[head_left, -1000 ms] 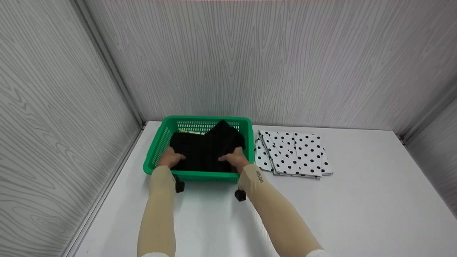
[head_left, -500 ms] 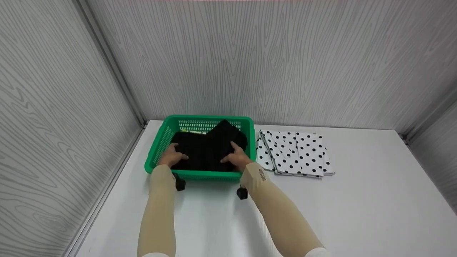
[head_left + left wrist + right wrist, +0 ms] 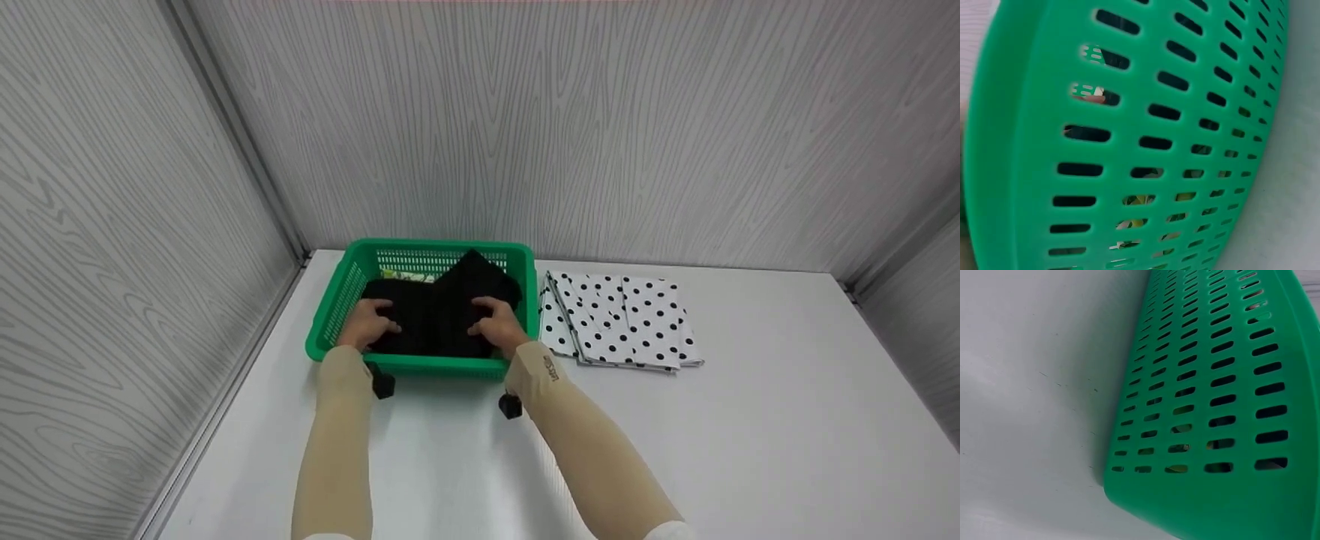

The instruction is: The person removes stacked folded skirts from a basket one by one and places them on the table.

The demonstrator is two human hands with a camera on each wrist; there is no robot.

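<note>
Black cloth: lies in the basket, a black cloth (image 3: 427, 319) with its long axis running left to right, along the basket's own; one pointed corner rises right of middle and aims at the back wall (image 3: 487, 127).
Basket: green and slotted, the basket (image 3: 435, 362) stands on the bench (image 3: 772, 360) with its long sides roughly parallel to that wall.
Left hand: the left hand (image 3: 364, 324) reaches over the near left corner and rests on the cloth's left end; its grip is apart, thumb and forefinger spread, both pointing inward.
Right hand: the right hand (image 3: 497, 326) rests on the cloth's right part; its grip is likewise apart, thumb and forefinger pointing left. Fingers beneath are hidden.
Patterned cloth: a strip of yellow-green and white patterned cloth (image 3: 405, 277) shows behind the black one; similar colours show through the slots in both wrist views.
Dotted cloth: a folded dotted cloth (image 3: 626, 322), white with black spots, lies flat just right of the basket, its layers fanned.
Sleeves: beige, the left (image 3: 334, 450) and right (image 3: 592, 457).
</note>
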